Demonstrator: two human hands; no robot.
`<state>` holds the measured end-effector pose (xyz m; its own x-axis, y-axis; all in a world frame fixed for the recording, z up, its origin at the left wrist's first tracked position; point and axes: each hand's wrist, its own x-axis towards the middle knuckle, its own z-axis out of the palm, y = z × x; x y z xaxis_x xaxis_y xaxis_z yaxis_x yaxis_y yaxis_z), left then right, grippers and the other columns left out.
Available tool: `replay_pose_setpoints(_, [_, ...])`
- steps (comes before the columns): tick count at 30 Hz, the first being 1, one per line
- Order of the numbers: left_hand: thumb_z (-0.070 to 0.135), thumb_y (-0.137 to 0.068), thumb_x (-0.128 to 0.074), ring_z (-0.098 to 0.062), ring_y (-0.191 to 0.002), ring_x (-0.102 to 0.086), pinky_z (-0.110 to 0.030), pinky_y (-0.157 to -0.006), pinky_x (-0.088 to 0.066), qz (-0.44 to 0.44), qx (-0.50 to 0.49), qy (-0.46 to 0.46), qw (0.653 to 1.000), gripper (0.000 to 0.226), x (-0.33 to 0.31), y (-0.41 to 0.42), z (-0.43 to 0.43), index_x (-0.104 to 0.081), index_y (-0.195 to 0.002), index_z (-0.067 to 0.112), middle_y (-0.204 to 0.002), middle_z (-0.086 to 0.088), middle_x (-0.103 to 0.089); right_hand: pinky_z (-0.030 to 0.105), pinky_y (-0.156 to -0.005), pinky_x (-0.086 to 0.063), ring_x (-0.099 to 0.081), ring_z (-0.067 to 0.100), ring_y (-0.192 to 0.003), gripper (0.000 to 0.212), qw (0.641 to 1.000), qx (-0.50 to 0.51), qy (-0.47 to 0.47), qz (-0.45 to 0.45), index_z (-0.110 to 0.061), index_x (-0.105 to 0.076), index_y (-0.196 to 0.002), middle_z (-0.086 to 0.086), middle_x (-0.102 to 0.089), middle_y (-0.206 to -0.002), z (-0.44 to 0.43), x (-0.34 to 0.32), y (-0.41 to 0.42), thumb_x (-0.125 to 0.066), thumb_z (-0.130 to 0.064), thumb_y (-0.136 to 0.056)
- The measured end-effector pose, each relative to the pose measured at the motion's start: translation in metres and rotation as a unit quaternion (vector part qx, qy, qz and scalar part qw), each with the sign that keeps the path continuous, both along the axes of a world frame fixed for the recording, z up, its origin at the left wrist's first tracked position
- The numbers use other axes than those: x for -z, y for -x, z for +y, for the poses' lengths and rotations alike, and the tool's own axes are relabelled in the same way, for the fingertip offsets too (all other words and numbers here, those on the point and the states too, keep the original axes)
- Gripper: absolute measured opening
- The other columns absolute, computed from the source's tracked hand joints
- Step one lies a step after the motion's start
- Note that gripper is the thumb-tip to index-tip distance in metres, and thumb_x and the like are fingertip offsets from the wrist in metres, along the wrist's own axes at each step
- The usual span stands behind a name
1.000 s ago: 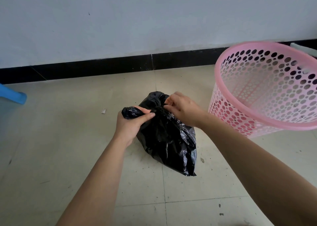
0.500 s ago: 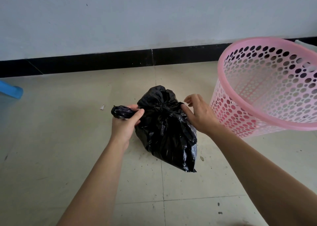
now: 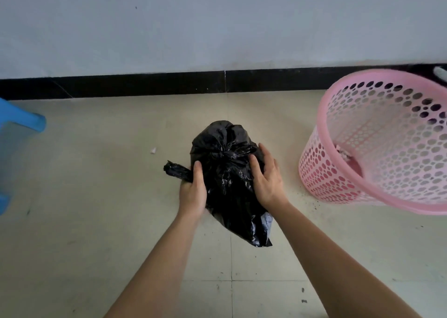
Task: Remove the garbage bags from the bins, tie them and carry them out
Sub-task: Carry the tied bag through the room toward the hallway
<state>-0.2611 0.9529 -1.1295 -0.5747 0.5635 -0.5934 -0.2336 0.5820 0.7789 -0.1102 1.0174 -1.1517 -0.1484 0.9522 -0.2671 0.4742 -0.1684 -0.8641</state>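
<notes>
**Fingers on the bag, knot half made**

Fingers of our left hand (image 3: pixel 192 192) close round one twisted tail (image 3: pixel 175 170) of the bag (image 3: pixel 227 184); our right hand (image 3: pixel 267 180) lies open, flat against its side. The bag sits on the floor (image 3: pixel 96 221), left of the pink bin (image 3: pixel 377 143). We should find the other tail at the knot (image 3: pixel 223 153) and pull both outward, evenly, to cinch it. How tight the knot is we cannot tell. The bin is cut off at right; something pale lies inside it.

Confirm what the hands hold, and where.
Both hold the black garbage bag: left hand grips its twisted tail at the left side, right hand presses its right side below the knot.
</notes>
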Motion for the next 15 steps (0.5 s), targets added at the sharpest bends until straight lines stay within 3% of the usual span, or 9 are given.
replay_pose_setpoints(2, [0.058,-0.098,-0.044,-0.015,-0.099,-0.058,-0.026,-0.086,-0.043,0.023,-0.025,-0.015,0.999,0.040,-0.045,0.007,0.008,-0.060,-0.114,0.025,-0.106,0.008,-0.063,0.027,-0.110,-0.028,-0.043,0.016,-0.135,0.050,1.000,0.009,-0.013,0.020,-0.032,-0.036,-0.151,0.003,-0.046,-0.143,0.004,-0.040,0.008,-0.042,-0.047,-0.103])
replay_pose_setpoints(6, [0.054,-0.101,-0.040,0.006,-0.083,-0.052,-0.013,-0.067,-0.038,0.051,-0.048,-0.060,0.996,0.027,-0.170,0.016,0.021,-0.057,-0.111,0.035,-0.096,0.020,-0.057,0.034,-0.113,-0.036,-0.047,0.006,-0.122,0.044,0.996,0.029,-0.060,0.055,-0.027,-0.048,-0.145,-0.002,-0.054,-0.133,0.017,-0.148,0.017,-0.049,-0.040,-0.103])
replay_pose_setpoints(10, [0.061,-0.099,-0.038,0.006,-0.084,-0.051,-0.023,-0.084,-0.037,0.034,-0.068,-0.078,0.994,0.037,-0.312,0.021,0.029,-0.057,-0.099,0.030,-0.096,0.016,-0.059,0.029,-0.109,-0.037,-0.048,0.007,-0.125,0.042,0.994,0.014,-0.091,0.063,-0.027,-0.050,-0.142,-0.001,-0.055,-0.135,0.028,-0.288,0.022,-0.046,-0.041,-0.104])
replay_pose_setpoints(13, [0.064,-0.098,-0.036,-0.005,-0.102,-0.053,-0.024,-0.094,-0.033,0.049,-0.077,-0.092,0.992,0.055,-0.421,0.022,0.035,-0.059,-0.126,0.023,-0.114,0.013,-0.057,0.029,-0.109,-0.037,-0.048,0.006,-0.126,0.044,0.989,0.011,-0.117,0.089,-0.026,-0.049,-0.142,-0.002,-0.055,-0.137,0.039,-0.396,0.026,-0.044,-0.045,-0.103])
replay_pose_setpoints(15, [0.065,-0.098,-0.033,-0.006,-0.115,-0.047,-0.023,-0.098,-0.030,0.054,-0.078,-0.107,0.990,0.063,-0.504,0.026,0.037,-0.052,-0.140,0.022,-0.120,0.014,-0.049,0.020,-0.107,-0.035,-0.048,0.000,-0.123,0.041,0.986,0.010,-0.131,0.100,-0.026,-0.051,-0.142,-0.002,-0.054,-0.136,0.044,-0.481,0.028,-0.047,-0.040,-0.104])
